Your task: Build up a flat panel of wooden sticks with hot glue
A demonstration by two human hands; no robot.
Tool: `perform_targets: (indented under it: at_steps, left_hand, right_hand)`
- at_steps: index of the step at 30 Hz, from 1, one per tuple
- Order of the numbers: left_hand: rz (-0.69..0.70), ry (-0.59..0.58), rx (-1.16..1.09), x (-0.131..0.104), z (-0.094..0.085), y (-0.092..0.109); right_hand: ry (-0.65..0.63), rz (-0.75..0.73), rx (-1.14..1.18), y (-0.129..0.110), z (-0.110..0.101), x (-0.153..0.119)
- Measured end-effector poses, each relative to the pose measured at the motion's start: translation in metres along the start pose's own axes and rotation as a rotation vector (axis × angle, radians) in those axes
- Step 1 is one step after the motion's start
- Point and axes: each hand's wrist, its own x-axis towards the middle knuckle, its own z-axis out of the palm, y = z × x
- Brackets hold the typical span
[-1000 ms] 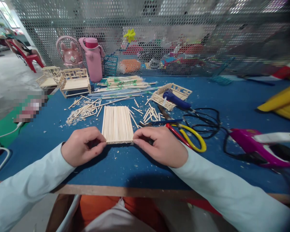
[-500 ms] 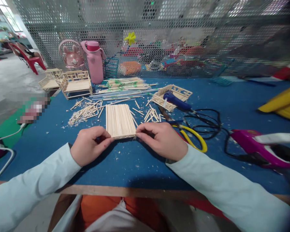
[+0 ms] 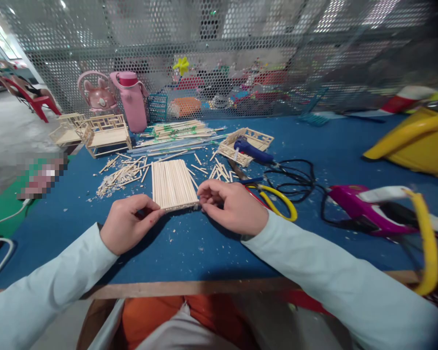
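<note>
A small flat panel of thin wooden sticks point(image 3: 173, 183), laid side by side, rests on the blue tabletop in front of me. My left hand point(image 3: 131, 221) pinches its near left corner between thumb and forefinger. At the near right corner is my right hand point(image 3: 235, 206), with its fingers curled and thumb and fingertips against the edge. A cross stick runs along the panel's near edge. Loose cut sticks point(image 3: 221, 170) lie just behind the right hand, and a heap of stick offcuts point(image 3: 122, 176) lies to the panel's left.
Small stick-built chairs point(image 3: 107, 136) and a pink bottle point(image 3: 133, 104) stand at the back left. A blue glue gun point(image 3: 253, 149) lies on a stick frame point(image 3: 266, 138). Yellow-handled pliers point(image 3: 282, 204), black cable and a purple tool point(image 3: 372, 206) occupy the right side.
The view has swung slightly to the right, so the tabletop things appear further left. My right fingers have loosened a little at the panel's corner; the left hand keeps its pinch.
</note>
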Motion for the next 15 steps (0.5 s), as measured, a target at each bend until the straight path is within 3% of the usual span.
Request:
perform_targets:
  at_steps: [9, 15]
  left_hand:
    - [-0.035, -0.006, 0.002, -0.002, 0.002, -0.002]
    - [-0.034, -0.109, -0.022, -0.003, 0.001, -0.011]
  right_hand:
    - [0.009, -0.030, -0.134, 0.001, 0.000, 0.003]
    - [0.003, -0.045, -0.168, 0.000, -0.001, 0.003]
